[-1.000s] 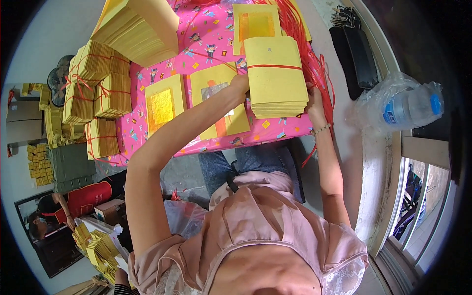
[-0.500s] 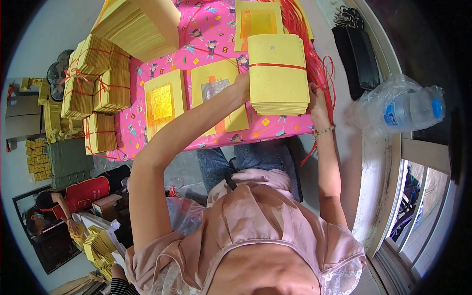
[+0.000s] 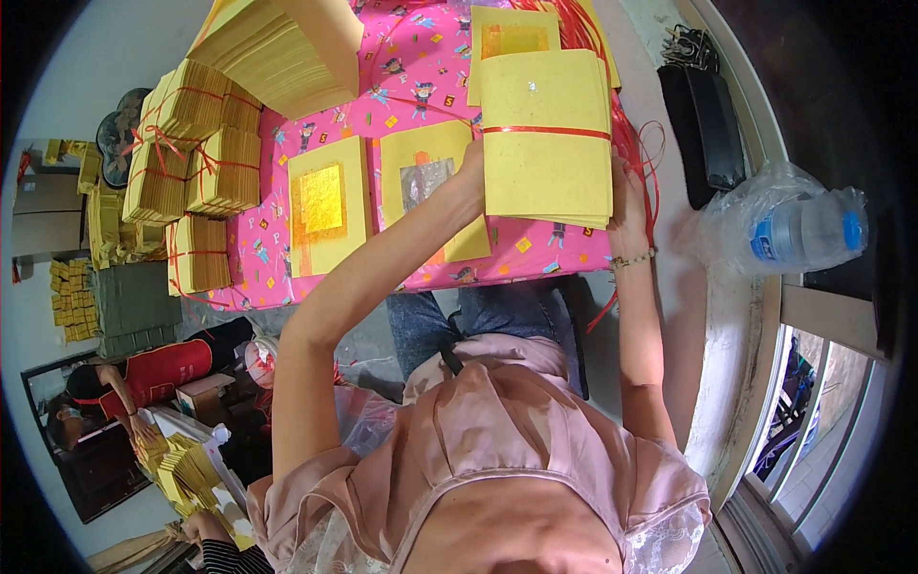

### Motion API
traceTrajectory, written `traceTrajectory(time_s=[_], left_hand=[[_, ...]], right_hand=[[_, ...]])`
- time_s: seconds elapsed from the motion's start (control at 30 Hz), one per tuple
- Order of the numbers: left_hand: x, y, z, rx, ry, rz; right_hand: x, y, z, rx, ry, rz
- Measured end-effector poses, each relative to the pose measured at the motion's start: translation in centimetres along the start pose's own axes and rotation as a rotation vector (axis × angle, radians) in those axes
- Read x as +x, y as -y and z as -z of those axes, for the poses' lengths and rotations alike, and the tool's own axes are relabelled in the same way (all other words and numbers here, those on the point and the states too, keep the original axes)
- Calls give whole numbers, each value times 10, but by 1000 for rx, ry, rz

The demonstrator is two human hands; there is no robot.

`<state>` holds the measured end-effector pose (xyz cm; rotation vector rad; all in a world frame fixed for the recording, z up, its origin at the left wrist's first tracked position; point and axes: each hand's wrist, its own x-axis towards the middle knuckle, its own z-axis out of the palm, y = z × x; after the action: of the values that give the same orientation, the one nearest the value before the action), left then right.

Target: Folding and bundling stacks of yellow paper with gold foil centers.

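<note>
A bundle of yellow paper sheets (image 3: 547, 177) stands tipped toward me over the near right part of the table, with a red ribbon (image 3: 535, 130) drawn across its face. At its left side is my left hand (image 3: 474, 165), closed on the edge, its fingers hidden behind the sheets. My right hand (image 3: 627, 201) grips the right side; its fingertips pass behind the bundle, beside loose red ribbons (image 3: 652, 158). Left of the bundle lie a stack with a silver square (image 3: 426, 182) and a stack with a gold square (image 3: 323, 199).
Tied yellow bundles (image 3: 222, 170) are piled at the table's left edge, near a tall paper stack (image 3: 287, 67). The pink patterned cloth (image 3: 411, 57) covers the table. A bagged plastic bottle (image 3: 798, 234) is at the right. Another person in red (image 3: 167, 373) handles yellow paper at the lower left.
The bundle has tipped up, so its face shows more and its near edge less. Both hands stay at its sides. The whole view has shifted slightly.
</note>
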<state>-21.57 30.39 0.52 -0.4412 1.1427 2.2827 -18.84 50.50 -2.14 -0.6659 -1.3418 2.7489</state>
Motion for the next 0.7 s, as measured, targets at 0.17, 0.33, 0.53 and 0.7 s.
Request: traceTrajectory(time_s=[0.17,0.33,0.53,0.7], left_hand=[[-12,-22,-1,50,-77,-119],[-27,-46,22,-40,-77,-296],[-46,-65,50,-168,-47,-493],[-41,-72,90,-122,-123,-828]], right_hand=[[11,9,-19,-8,87,-21],[34,8,-58,-82,217,82],[46,-2,-112,-214,461,247],[52,-11,-157,-191,618,241]])
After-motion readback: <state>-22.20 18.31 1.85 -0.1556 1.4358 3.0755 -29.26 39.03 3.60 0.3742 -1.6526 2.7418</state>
